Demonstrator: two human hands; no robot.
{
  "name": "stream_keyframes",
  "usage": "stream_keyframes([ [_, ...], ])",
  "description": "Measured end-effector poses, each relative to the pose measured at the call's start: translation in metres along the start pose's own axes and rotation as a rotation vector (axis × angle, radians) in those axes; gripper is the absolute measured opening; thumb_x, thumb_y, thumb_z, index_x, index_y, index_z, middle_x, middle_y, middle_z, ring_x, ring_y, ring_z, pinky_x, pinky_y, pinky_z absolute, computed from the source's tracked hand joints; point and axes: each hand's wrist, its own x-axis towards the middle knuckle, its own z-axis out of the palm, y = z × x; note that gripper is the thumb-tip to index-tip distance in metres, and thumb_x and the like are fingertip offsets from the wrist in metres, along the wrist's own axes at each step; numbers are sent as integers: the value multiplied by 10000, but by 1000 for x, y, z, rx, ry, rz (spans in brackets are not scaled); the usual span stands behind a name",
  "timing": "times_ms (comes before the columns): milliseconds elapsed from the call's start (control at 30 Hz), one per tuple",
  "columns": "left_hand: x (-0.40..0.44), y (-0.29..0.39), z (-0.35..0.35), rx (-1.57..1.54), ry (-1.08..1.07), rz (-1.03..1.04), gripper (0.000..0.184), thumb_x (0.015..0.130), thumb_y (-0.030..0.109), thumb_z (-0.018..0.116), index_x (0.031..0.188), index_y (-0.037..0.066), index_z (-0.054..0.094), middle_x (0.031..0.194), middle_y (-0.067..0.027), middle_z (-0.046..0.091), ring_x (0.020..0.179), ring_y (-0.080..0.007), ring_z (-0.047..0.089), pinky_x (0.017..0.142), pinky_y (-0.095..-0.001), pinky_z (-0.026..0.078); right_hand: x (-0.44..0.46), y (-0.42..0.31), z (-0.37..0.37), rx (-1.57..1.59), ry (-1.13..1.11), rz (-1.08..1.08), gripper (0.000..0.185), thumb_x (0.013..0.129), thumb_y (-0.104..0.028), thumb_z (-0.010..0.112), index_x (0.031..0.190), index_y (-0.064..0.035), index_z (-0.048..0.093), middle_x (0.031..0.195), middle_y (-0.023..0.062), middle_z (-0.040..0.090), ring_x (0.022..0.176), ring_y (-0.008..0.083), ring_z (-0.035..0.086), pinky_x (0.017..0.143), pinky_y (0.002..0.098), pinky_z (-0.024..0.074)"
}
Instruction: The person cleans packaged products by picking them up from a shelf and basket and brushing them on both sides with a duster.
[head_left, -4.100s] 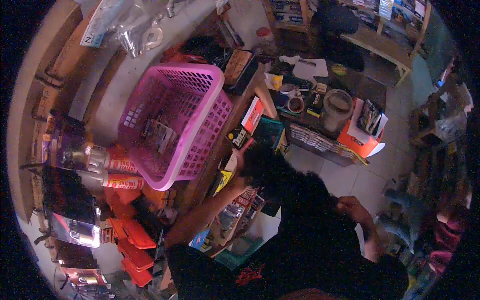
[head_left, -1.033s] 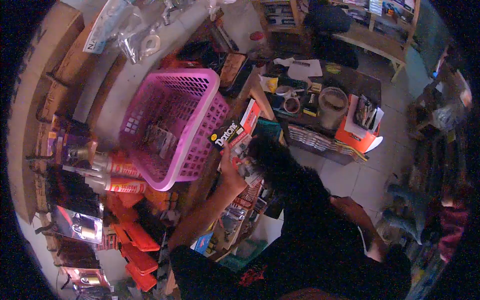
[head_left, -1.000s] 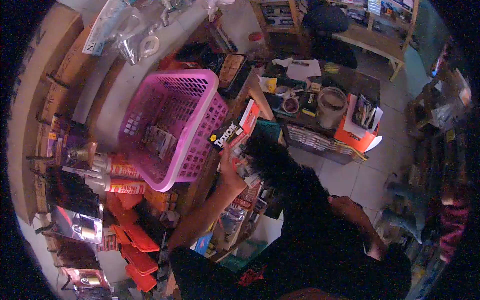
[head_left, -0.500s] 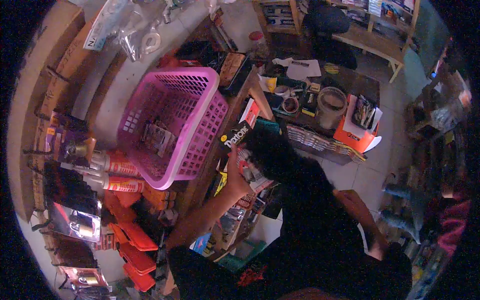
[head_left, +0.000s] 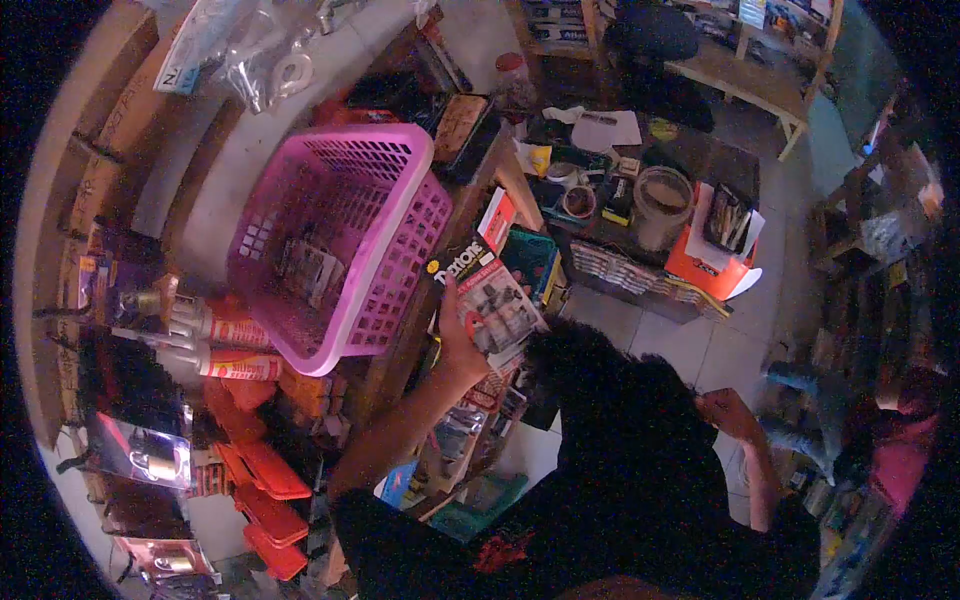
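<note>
My left hand grips a Dextone card pack, with the thumb along its left edge. The pack is tilted, its black header at the upper left and its printed front facing up. Left of it stands a pink plastic basket with some packets inside. Farther right, my right hand is curled closed beside the dark clothing; its fingers are partly hidden and anything in it is not visible. Dark hair lies between the two hands.
A low dark table holds a round plastic tub, tape rolls and an orange box. Silicone sealant tubes and orange packs are at the left. Shelves of goods line the right side.
The pack in my left hand shows more of its front, no longer partly covered by the dark hair. The hair has moved down and right. My right hand has shifted slightly to the right.
</note>
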Motion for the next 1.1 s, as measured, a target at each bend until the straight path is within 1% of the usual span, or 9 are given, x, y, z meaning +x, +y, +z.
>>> stream_keyframes([
  [67,2,2,3,15,20,-8,707,861,652,268,1213,81,490,1155,-131,554,1032,-292,543,889,-461,437,2,0,3,140,50,159,452,880,-390,530,593,-43,491,533,-48,428,519,75,388,462,266,309],
  [167,-5,5,14,-35,56,-60,742,840,681,271,1203,74,494,1122,-149,566,994,-296,560,867,-460,451,21,0,12,-62,33,27,432,873,-354,552,587,-38,483,544,-66,410,540,64,371,479,261,298],
  [267,-9,7,19,-23,50,-48,798,803,730,276,1182,68,511,1064,-166,587,943,-308,580,841,-465,465,30,-36,14,143,37,-17,417,864,-339,564,602,-21,498,533,-38,411,543,65,368,492,269,303],
  [367,-6,13,7,14,-7,-78,796,803,728,277,1183,70,515,1080,-164,584,962,-315,574,846,-466,463,44,-63,15,-156,247,-175,400,845,-304,591,590,-14,486,513,-9,381,527,70,341,477,289,290],
  [600,-13,22,12,-5,72,-118,789,809,722,277,1190,72,512,1089,-160,584,966,-314,575,850,-467,462,59,-76,-8,-174,98,-245,424,835,-299,596,555,-13,456,478,0,315,464,83,297,434,311,263],
  [667,-13,21,16,-11,103,-131,787,810,720,276,1191,73,511,1092,-159,584,967,-314,576,851,-467,462,57,-77,-17,-127,97,-73,431,838,-308,590,549,-18,455,472,-3,313,455,83,296,430,308,259],
  [867,-11,19,16,-91,67,-145,681,867,643,275,1219,103,495,1101,-118,598,958,-280,597,875,-424,466,70,-47,-18,137,114,-187,425,827,-306,590,535,-28,456,468,-7,325,453,83,309,431,307,266],
  [967,-13,19,16,39,123,-108,649,860,621,349,1188,88,521,1084,-125,598,971,-260,588,858,-410,474,76,-74,-14,-291,132,-240,410,818,-295,593,539,-21,470,468,3,348,452,90,319,431,311,272],
  [1100,-9,11,20,-88,162,-211,613,870,589,374,1153,73,544,1052,-121,611,915,-256,604,835,-391,484,87,-43,-12,-287,282,-312,397,804,-284,615,546,-13,481,465,23,393,454,102,356,442,315,289],
])
